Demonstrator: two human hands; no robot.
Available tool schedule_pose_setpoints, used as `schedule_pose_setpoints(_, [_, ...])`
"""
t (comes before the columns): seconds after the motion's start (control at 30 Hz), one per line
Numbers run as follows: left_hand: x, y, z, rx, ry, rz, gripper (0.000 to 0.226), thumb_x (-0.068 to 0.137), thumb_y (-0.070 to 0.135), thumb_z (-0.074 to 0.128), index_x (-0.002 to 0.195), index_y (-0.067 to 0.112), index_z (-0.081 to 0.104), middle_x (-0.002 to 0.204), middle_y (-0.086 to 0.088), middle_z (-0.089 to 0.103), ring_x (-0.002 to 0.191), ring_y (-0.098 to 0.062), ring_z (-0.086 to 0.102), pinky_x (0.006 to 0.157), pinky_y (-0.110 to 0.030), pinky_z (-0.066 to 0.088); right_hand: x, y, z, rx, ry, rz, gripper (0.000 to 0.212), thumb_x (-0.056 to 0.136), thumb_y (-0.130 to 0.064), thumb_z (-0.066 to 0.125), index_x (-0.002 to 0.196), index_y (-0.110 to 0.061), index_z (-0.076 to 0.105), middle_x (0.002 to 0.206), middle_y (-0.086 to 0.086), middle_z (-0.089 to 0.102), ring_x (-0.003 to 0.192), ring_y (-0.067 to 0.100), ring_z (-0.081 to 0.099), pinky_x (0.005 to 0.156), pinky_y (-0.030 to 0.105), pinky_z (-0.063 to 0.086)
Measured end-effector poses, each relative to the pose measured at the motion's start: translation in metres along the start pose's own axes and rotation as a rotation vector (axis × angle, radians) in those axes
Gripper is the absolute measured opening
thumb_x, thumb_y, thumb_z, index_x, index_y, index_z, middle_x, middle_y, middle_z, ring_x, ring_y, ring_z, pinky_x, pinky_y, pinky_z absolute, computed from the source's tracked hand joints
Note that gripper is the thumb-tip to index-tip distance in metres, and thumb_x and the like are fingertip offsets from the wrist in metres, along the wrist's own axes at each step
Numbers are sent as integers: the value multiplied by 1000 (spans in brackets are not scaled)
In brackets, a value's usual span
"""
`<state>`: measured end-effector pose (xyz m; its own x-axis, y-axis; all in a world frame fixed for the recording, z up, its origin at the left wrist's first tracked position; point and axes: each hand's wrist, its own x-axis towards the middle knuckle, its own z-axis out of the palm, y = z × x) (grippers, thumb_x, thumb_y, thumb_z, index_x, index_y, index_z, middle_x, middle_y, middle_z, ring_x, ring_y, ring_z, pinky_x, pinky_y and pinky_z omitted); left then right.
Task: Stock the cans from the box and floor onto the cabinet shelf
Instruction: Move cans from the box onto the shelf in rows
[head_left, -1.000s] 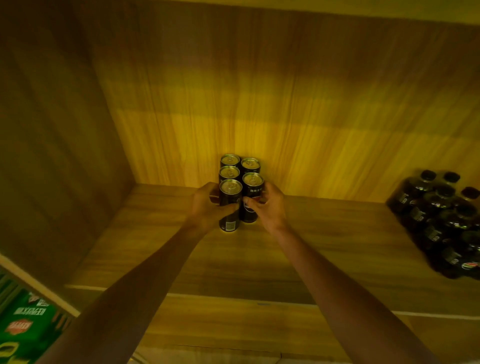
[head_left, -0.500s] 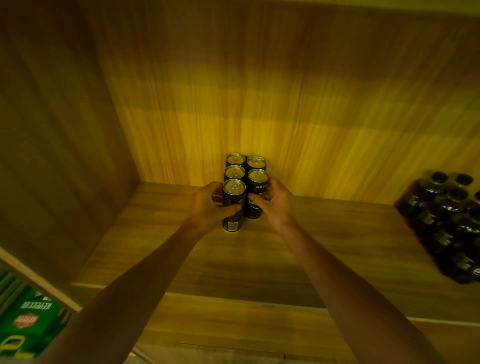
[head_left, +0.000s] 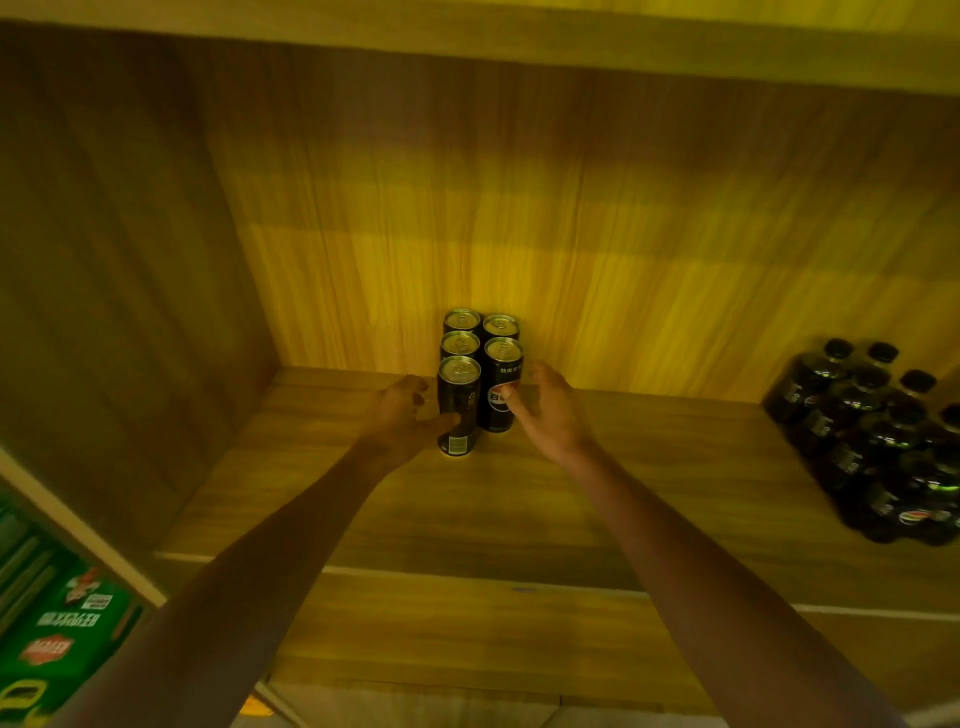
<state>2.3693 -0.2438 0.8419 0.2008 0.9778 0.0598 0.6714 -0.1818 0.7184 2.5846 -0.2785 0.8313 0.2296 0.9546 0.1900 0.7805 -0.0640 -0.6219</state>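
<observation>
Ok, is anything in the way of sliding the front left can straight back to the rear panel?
Yes. The middle can and back can of its column stand directly behind the front left can, between it and the rear panel.

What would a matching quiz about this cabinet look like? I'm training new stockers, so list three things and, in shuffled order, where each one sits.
Things:
1. cans
2. dark bottles
3. green carton

Places:
A. right end of the shelf
B. lower left, below and outside the shelf
C. mid-shelf, up against the back panel

Pairs: 1-C, 2-A, 3-B
</observation>
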Motion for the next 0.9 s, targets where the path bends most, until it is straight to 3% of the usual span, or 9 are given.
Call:
schedule_pose_setpoints(0.17, [-38,-10,-9,523,-125,225,65,88,59,53,138,19,44,136,-8,53,122,-26,51,94,-42,46,-35,2,-17,-305,-177,-6,69,100,-58,39,154,-17,28,159,14,33,143,34,34,112,50,37])
schedule_pose_setpoints(0.3, [-72,1,-6,701,-158,369,62,91,60,45,139,21,41,134,-9,52,120,-26,50,94,-42,44,-70,-2,-27,-488,-252,-53,68,100,-60,36,152,-17,31,159,13,30,144,35,31,110,52,36])
schedule_pose_setpoints(0.6, [-131,3,-6,705,-158,380,65,91,62,41,139,19,44,139,-10,50,124,-28,48,96,-45,44,-149,-19,-42,-553,-217,-156,65,101,-56,38,153,-18,31,156,13,34,142,33,33,110,51,37])
schedule_pose_setpoints(0.9, [-212,-51,4,632,-205,455,60,90,56,50,138,21,46,135,-12,52,120,-34,52,94,-45,45,-254,-19,-7,-599,-163,-150,60,100,-53,42,148,-18,40,149,12,44,135,35,42,103,46,42])
